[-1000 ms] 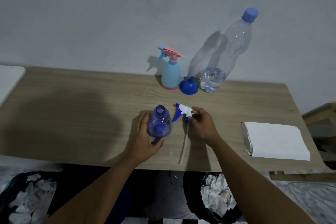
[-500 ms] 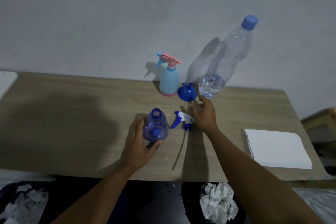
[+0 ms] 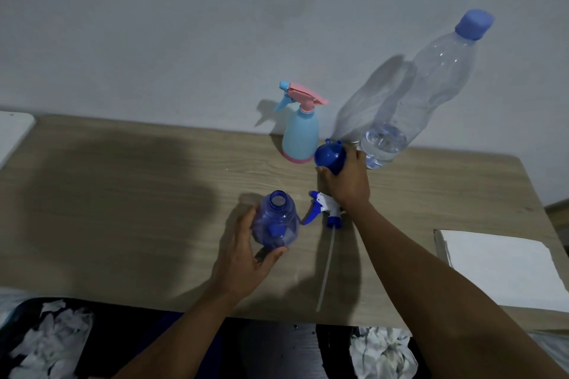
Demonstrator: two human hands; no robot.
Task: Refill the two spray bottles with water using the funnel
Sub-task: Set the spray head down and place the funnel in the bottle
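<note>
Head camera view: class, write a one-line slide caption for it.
Left hand steadies the open blue spray bottle while the right hand grips the blue funnel; sprayer head lies between.

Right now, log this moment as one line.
left hand: holds open bottle | right hand: grips funnel | sprayer: on table

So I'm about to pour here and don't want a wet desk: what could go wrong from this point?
The right hand grips the blue funnel right beside the tall water bottle, which leans in this view; a bump might topple it, though its cap is on. The loose sprayer head and its tube lie between the hands, so the returning arm could sweep them off the desk. The open blue bottle has a narrow mouth, so the funnel may sit loosely.
</note>
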